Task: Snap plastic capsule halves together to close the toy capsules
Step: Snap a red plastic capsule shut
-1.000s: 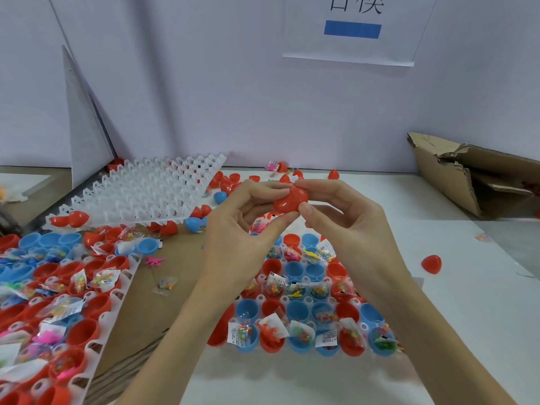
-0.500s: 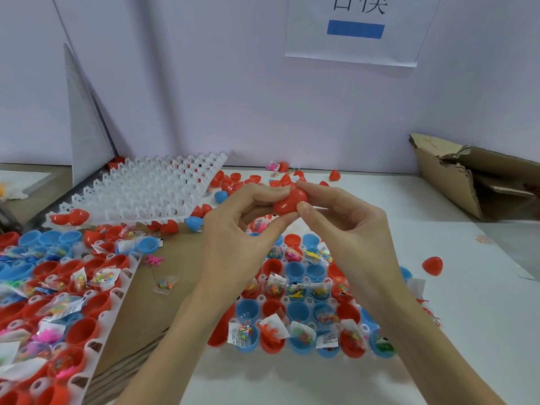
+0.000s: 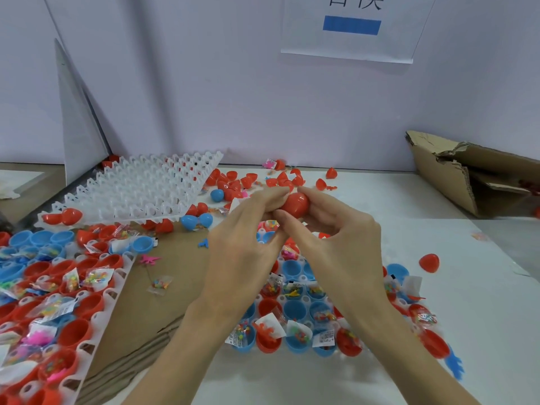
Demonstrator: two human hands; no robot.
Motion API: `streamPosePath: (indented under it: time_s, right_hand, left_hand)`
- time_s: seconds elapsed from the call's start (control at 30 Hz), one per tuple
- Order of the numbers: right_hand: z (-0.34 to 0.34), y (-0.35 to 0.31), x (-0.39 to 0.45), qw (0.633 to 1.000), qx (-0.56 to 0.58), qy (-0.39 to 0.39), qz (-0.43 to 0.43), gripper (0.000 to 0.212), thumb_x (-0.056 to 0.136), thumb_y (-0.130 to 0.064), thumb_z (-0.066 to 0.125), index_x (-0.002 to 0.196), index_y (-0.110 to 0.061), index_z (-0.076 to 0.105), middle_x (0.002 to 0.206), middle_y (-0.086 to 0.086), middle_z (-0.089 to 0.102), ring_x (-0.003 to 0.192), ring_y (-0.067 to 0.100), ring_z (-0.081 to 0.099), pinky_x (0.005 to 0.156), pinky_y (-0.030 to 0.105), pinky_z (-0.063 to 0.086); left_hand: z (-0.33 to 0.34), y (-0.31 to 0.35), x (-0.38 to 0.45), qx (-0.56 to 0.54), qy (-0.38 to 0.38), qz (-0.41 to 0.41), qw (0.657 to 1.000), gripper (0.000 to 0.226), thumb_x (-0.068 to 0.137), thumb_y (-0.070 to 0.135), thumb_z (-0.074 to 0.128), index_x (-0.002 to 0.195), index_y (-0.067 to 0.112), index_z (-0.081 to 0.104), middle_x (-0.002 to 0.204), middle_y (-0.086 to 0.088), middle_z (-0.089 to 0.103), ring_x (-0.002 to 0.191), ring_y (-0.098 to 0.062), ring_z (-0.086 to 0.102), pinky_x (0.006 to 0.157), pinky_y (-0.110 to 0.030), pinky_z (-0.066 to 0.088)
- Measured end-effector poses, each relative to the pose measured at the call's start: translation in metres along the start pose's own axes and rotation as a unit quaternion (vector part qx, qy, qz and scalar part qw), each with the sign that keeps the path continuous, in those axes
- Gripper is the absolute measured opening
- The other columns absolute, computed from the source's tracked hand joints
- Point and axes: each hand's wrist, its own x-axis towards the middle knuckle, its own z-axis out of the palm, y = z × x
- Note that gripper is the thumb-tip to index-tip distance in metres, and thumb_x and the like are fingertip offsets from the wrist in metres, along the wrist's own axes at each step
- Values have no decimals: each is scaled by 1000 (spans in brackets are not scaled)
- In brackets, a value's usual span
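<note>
A red capsule (image 3: 296,204) is held in the air above the table, pinched from both sides. My left hand (image 3: 245,244) grips its left end with thumb and fingers, and my right hand (image 3: 339,232) cups its right end. Whether the two halves are fully joined is hidden by my fingers. Below my hands lies a white tray (image 3: 305,299) holding several open red and blue capsule halves with small bagged toys in them. Loose red capsule halves (image 3: 233,179) lie in a heap behind my hands.
A second filled tray (image 3: 114,290) sits on stacked cardboard at the left. An empty white tray (image 3: 140,191) lies behind it. A torn cardboard box (image 3: 467,171) stands at the right, and one red half (image 3: 429,262) lies alone on the white table.
Both hands have stayed pressed around the red capsule, which now shows more on the right-hand side. The hands have shifted slightly.
</note>
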Motion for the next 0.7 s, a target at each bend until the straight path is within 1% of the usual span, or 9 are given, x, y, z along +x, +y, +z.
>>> streamPosePath:
  time_s: [0.07, 0.2, 0.3, 0.37, 0.43, 0.5, 0.57, 0.63, 0.7]
  right_hand:
    - [0, -1, -1, 999, -33, -11, -14, 30, 87, -27, 79, 114, -34, 70, 95, -32, 68, 88, -8, 69, 79, 4, 49]
    - [-2, 0, 0, 995, -92, -21, -38, 22, 92, -26, 74, 114, -23, 74, 93, -23, 72, 88, -6, 69, 80, 5, 49]
    - [-4, 2, 1, 991, -119, -13, -57, 20, 92, -22, 73, 113, -21, 75, 90, -27, 65, 81, -17, 64, 79, -2, 44]
    - [-4, 4, 0, 990, -128, -11, -51, 23, 92, -20, 73, 114, -19, 76, 89, -27, 62, 78, -23, 59, 78, -5, 41]
    - [-4, 3, 1, 995, -88, -20, -29, 25, 91, -23, 74, 116, -22, 75, 94, -28, 66, 85, -18, 64, 80, -1, 45]
    - [-6, 2, 4, 1000, 3, -30, 8, 29, 92, -24, 73, 121, -19, 74, 104, -18, 74, 94, -7, 70, 86, 10, 53]
    - [-10, 2, 9, 995, 74, -38, 46, 28, 95, -21, 69, 123, -15, 73, 107, -8, 77, 96, 3, 73, 87, 21, 58]
    - [-16, 4, 14, 990, 115, -41, 67, 23, 95, -13, 69, 117, -13, 75, 101, -4, 79, 92, 8, 75, 82, 23, 60]
    - [-23, 5, 19, 989, 125, -49, 67, 20, 91, -14, 73, 111, -15, 77, 95, -7, 79, 88, 9, 76, 76, 19, 59]
  left_hand:
    - [0, 0, 0, 33, 6, 27, 999, 44, 81, 0, 84, 123, 6, 73, 114, -2, 76, 110, -7, 64, 99, -4, 42]
    - [1, 0, -1, 71, 13, 81, 994, 37, 82, 0, 81, 118, -1, 74, 108, -10, 77, 107, -12, 63, 100, -7, 42]
    - [1, 0, -1, 64, -2, 96, 993, 34, 84, 3, 79, 118, -2, 74, 106, -10, 77, 99, -12, 68, 98, -12, 46]
    - [2, 0, 0, 64, -12, 106, 992, 35, 83, 1, 82, 118, -1, 74, 107, -9, 77, 99, -16, 72, 97, -16, 49]
    - [1, 0, 2, 55, -19, 104, 993, 36, 83, 1, 83, 118, 1, 74, 110, -7, 77, 101, -17, 72, 97, -17, 51]
    - [0, -1, 4, 12, -15, 66, 998, 35, 85, 6, 82, 118, 6, 74, 111, 0, 76, 101, -10, 72, 94, -16, 53]
    - [-1, -2, 8, -82, -14, -19, 996, 32, 86, 12, 83, 117, 13, 74, 107, 9, 76, 100, -6, 73, 91, -16, 55]
    - [-2, -4, 12, -175, -16, -98, 979, 30, 85, 14, 85, 113, 15, 74, 102, 10, 77, 99, -9, 75, 88, -20, 58]
    - [-3, -6, 15, -235, -31, -142, 961, 27, 84, 13, 85, 109, 17, 74, 100, 9, 78, 98, -12, 76, 86, -21, 59]
